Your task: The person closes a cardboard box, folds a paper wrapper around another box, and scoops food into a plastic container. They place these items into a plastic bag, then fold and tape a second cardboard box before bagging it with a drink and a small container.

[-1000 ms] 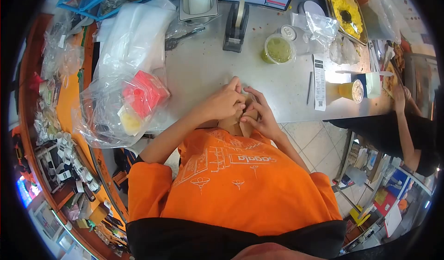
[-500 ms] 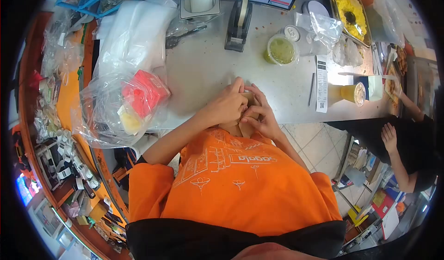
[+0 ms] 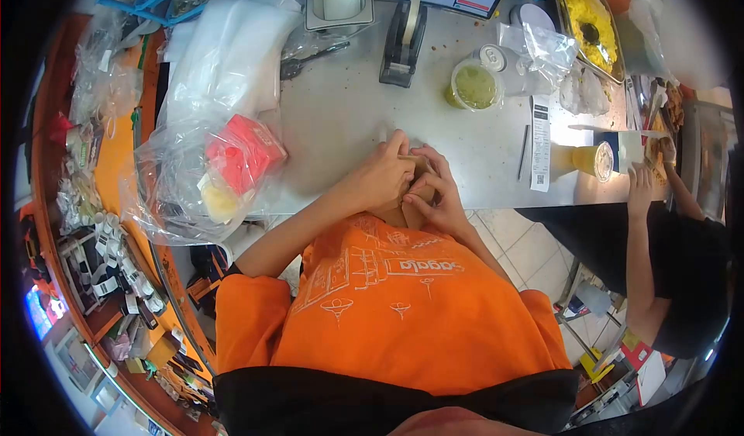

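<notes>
Close to my body at the table's near edge, I hold a small brown cardboard box (image 3: 394, 214), partly folded, between both hands. My left hand (image 3: 384, 179) is closed around its left side, fingers bent over the top. On the other side, my right hand (image 3: 436, 192) pinches a flap, thumb and fingertips curled in. Much of the cardboard is hidden behind my fingers. To the left lies a clear plastic bag (image 3: 167, 196) with a red box (image 3: 244, 157) and a pale yellow item in it.
A tape dispenser (image 3: 403, 44) stands ahead of my hands, near a cup of green drink (image 3: 473, 87). Further right are a receipt (image 3: 540, 141), a pen (image 3: 524, 153) and an orange drink cup (image 3: 595, 161). A co-worker's hand (image 3: 641, 188) reaches over the table's right end.
My hands stay in nearly the same place, with small finger shifts on the cardboard. The co-worker at the right has moved a hand up to the table's edge.
</notes>
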Demonstrator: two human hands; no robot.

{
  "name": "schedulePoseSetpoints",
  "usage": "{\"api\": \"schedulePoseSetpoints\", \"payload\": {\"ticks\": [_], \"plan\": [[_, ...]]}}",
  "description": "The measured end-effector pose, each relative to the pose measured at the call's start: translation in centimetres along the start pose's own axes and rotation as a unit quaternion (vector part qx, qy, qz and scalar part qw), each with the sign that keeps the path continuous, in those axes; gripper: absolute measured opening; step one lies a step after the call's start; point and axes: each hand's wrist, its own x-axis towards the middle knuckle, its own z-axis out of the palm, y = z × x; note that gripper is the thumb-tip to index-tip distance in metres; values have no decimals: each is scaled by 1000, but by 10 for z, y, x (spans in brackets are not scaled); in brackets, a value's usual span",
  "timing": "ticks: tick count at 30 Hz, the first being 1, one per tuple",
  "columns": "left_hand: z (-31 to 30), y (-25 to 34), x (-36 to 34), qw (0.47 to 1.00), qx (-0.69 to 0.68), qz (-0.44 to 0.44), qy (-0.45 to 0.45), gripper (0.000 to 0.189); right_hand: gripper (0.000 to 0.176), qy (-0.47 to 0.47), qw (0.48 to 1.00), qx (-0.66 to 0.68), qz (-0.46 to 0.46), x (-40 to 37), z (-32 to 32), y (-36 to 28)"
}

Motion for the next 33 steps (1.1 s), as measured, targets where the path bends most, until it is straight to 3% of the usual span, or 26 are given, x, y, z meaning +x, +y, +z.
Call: {"api": "schedulePoseSetpoints", "payload": {"ticks": [6, 9, 11, 12, 14, 15, 17, 18, 20, 21, 23, 26, 30, 33], "plan": [[7, -1, 2, 1000, -6, 15, -8, 9, 12, 50, 999, 8, -19, 0, 10, 1], [-3, -1, -3, 997, -57, -47, -33, 9, 13, 112, 994, 12, -17, -2, 15, 2], [-10, -4, -15, 994, -108, 11, 13, 38, 20, 140, 989, -39, -23, -5, 16, -2], [-12, -3, -24, 994, -108, 14, 13, 38, 20, 142, 989, -40, -24, -8, 19, -3], [-10, 7, -49, 993, -32, 14, 115, 86, 33, 188, 981, 33, 19, -12, 27, -2], [1, 12, -59, 993, -32, 17, 113, 86, 33, 192, 981, 32, 20, -11, 33, 3], [31, 9, -73, 977, -88, -124, 152, 117, 37, 250, 968, 19, 1, -5, 45, 12], [41, 0, -69, 977, -88, -123, 153, 117, 37, 250, 968, 18, -1, 2, 48, 12], [54, -16, -58, 912, -261, -130, 287, 119, 33, 327, 941, -83, -17, 21, 52, 7], [48, -18, -52, 912, -262, -129, 288, 119, 33, 335, 931, -145, -10, 29, 51, 3], [31, -22, -39, 925, -225, -40, 304, 116, 33, 322, 934, -158, 5, 42, 48, -9], [16, -33, -34, 958, -111, -10, 265, 107, 36, 276, 943, -183, 26, 48, 41, -20], [-7, -36, -34, 966, -108, 17, 234, 95, 43, 159, 970, -164, 88, 54, 17, -42], [-21, -44, -29, 973, -110, 23, 200, 88, 44, 211, 968, -132, 42, 73, 12, -20]]}}
